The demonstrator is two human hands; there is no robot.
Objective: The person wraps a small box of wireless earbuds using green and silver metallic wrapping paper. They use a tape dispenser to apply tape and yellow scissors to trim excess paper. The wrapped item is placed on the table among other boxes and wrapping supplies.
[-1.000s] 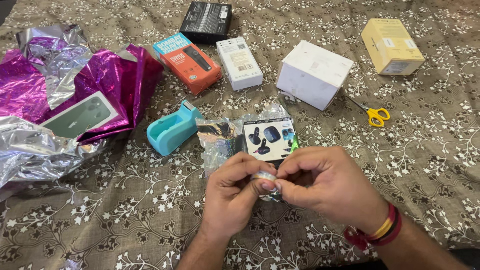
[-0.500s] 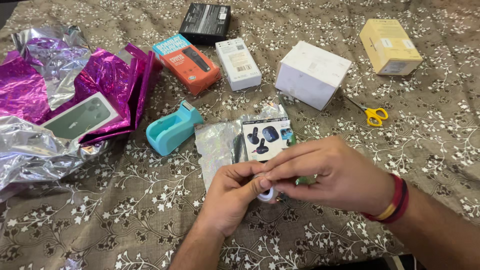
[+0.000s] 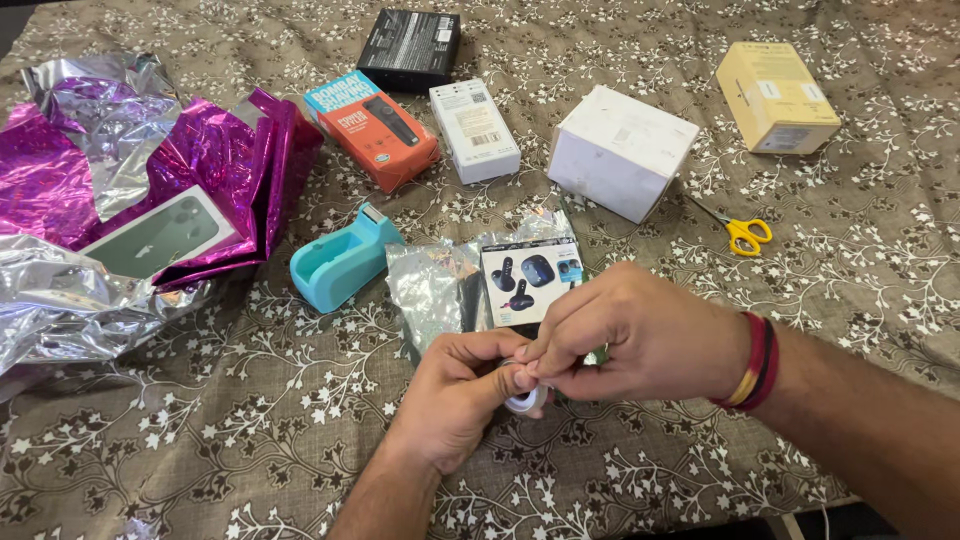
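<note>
Patterned cloth, then foil wrap, then teal dispenser. Over the cloth, left hand and right hand both pinch a small tape roll. Light, stiff ring, likely sticky; best gripped by its rim.

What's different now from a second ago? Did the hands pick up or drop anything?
Little changed. Both hands, the left hand and right hand, keep pinching the small tape roll and have drifted slightly right, in front of the clear packet. Nothing was picked up or let go. The boxes, scissors, teal dispenser and foil wrap stayed put.
</note>
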